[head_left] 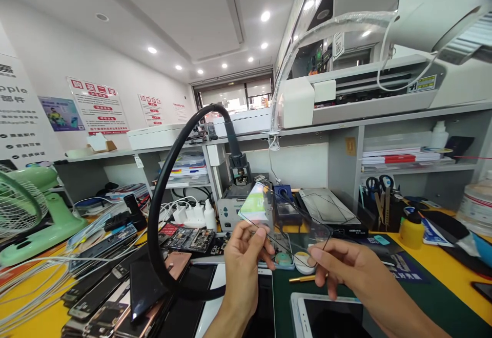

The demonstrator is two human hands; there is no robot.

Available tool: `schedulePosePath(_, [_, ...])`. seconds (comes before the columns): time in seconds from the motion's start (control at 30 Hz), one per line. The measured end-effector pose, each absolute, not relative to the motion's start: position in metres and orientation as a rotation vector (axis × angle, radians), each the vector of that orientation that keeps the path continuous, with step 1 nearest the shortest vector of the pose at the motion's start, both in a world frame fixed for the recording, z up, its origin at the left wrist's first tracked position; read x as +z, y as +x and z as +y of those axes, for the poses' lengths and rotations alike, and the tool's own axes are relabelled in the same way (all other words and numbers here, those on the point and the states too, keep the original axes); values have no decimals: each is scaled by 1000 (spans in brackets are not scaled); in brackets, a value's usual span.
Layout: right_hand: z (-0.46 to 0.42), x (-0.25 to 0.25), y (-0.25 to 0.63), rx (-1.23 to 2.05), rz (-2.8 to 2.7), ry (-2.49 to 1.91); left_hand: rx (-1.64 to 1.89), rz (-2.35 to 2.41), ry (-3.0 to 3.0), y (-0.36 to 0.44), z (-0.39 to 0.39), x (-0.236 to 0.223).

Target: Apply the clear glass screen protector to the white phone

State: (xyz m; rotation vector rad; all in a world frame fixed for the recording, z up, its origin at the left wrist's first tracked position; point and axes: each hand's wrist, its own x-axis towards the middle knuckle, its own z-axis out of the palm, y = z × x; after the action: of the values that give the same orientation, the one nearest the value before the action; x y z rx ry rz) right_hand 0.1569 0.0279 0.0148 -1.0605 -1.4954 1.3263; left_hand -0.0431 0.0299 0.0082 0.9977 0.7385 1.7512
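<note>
The left hand (249, 248) and the right hand (340, 266) are apart, each with thumb and fingers pinched on a thin clear sheet (318, 231). The sheet is raised above the green mat (282, 310), between the 2 hands, with dark lines along its edges. Whether it has 1 layer or 2 cannot be told. A green-and-white panel (254, 202) shows just beyond the left fingertips; its attachment to the sheet cannot be confirmed.

Risks in this position:

1. Bending or cracking: unequal pull from the 2 pinches could flex the sheet. If it is rigid, a corner could chip.
2. Dropping: the grip appears to cover only small areas near the edges. A slip could drop the sheet onto the white-framed phone (334, 320) below the right hand, or onto the gold-coloured tool (302, 279) just beside the right fingers.
3. Contamination: fingertips sliding inward could leave prints. Contact with the mat could pick up dust.
4. Snagging: the black hose (155, 215) loops down beside the left forearm. A leftward sweep of that arm could catch it and jerk the sheet.
</note>
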Motion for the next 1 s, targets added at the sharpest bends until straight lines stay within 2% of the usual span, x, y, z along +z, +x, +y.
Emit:
schedulePosePath(0.37, [27,15,154,1377,-1583,-1048,1796,811,1003,-47,30,11])
schedulePosePath(0.7, [27,2,151,1426,-1609,-901,1621,802,1042,-46,32,7])
schedulePosePath(1.0, [24,24,166,1390,-1549,-814,1599,787,916,-49,31,12])
